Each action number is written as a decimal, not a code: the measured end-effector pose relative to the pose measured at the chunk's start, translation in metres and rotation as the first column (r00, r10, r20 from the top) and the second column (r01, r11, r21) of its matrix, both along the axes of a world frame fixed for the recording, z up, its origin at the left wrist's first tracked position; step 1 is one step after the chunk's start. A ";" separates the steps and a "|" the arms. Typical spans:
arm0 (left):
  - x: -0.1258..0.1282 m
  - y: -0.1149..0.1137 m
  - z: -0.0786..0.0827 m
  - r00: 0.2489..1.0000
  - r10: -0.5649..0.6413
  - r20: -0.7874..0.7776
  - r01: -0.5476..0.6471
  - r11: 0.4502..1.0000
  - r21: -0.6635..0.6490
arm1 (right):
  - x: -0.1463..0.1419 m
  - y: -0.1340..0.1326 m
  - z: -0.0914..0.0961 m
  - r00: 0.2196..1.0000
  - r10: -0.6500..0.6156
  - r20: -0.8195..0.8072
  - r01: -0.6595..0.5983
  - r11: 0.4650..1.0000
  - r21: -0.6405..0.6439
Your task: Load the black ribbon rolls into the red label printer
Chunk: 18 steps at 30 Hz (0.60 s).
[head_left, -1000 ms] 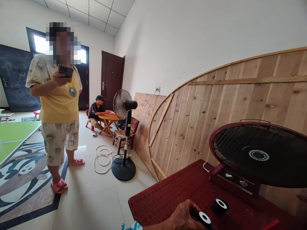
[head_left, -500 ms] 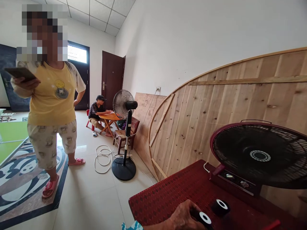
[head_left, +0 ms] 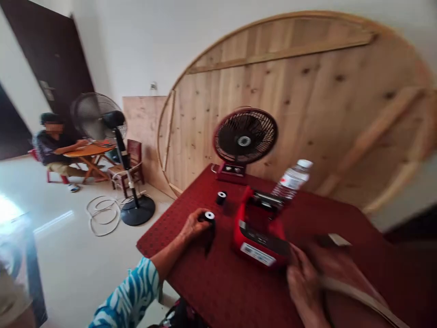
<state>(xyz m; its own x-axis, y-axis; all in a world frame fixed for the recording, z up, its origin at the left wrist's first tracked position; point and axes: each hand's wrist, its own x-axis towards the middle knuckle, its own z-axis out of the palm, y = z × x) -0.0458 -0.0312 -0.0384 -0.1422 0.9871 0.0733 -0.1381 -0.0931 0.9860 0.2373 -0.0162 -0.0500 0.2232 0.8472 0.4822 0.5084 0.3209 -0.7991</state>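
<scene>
My left hand (head_left: pixel 193 224) rests on the red tablecloth (head_left: pixel 218 278) with its fingers closed round a small black roll with a white end (head_left: pixel 208 217). A second black roll (head_left: pixel 221 197) stands a little further back. My right hand (head_left: pixel 303 282), blurred by motion, is at the near right on a brown leather-like piece with a pale strip (head_left: pixel 344 282), just in front of a red box-shaped device (head_left: pixel 259 228). A plastic water bottle (head_left: pixel 292 180) stands behind the device.
A small red table fan (head_left: pixel 244 141) stands at the table's far edge before a big round wooden board (head_left: pixel 300 105). On the floor to the left are a standing fan (head_left: pixel 119 150), a coiled cable (head_left: pixel 102 214) and a seated person (head_left: pixel 53 146) at a small table.
My view has swung right and down, so the whole table shows and the standing person has left the picture. My left hand stays on the black roll.
</scene>
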 end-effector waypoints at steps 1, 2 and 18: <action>-0.002 0.001 0.003 1.000 -0.014 -0.012 0.014 1.000 -0.011 | 0.007 -0.003 -0.003 0.999 -0.001 -0.040 -0.002 0.999 -0.052; -0.003 0.003 0.006 0.999 -0.014 -0.043 0.013 1.000 -0.020 | 0.009 -0.004 -0.005 0.997 -0.004 -0.079 -0.004 0.995 -0.096; 0.012 0.063 0.000 0.964 -0.060 -0.260 0.081 0.994 0.068 | -0.002 -0.003 0.003 0.984 0.062 -0.166 -0.077 0.993 -0.088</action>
